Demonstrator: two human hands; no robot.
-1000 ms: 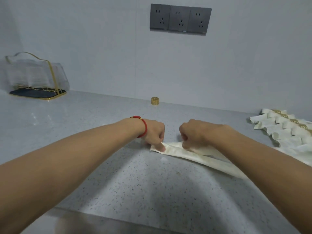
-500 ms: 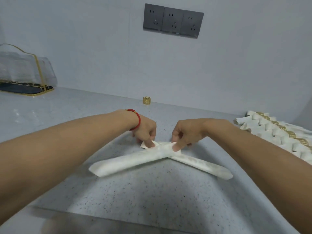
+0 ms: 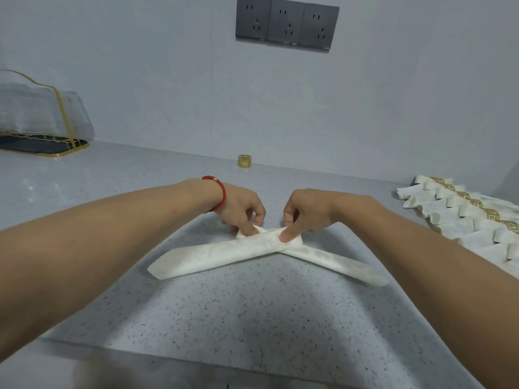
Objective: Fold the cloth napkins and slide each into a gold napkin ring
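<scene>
A cream cloth napkin [image 3: 213, 255], folded into a long strip, lies on the grey speckled counter [image 3: 252, 318] bent into a V with its two ends crossing near the far tip. My left hand [image 3: 243, 211], with a red bracelet at the wrist, pinches the folded tip on the left side. My right hand [image 3: 304, 213] pinches the top strip at the crossing, thumb pressed on the cloth. A single gold napkin ring [image 3: 244, 161] stands by the wall, beyond both hands.
A row of folded napkins in gold rings [image 3: 460, 211] lies at the right edge. A clear holder with gold frame and dark base [image 3: 42, 122] stands at the far left. Grey wall sockets [image 3: 286, 23] sit above the counter.
One end of the strip has been folded over to the left, so the napkin now forms a crossed V. Both hands stay at the fold, the fingers shifting slightly.
</scene>
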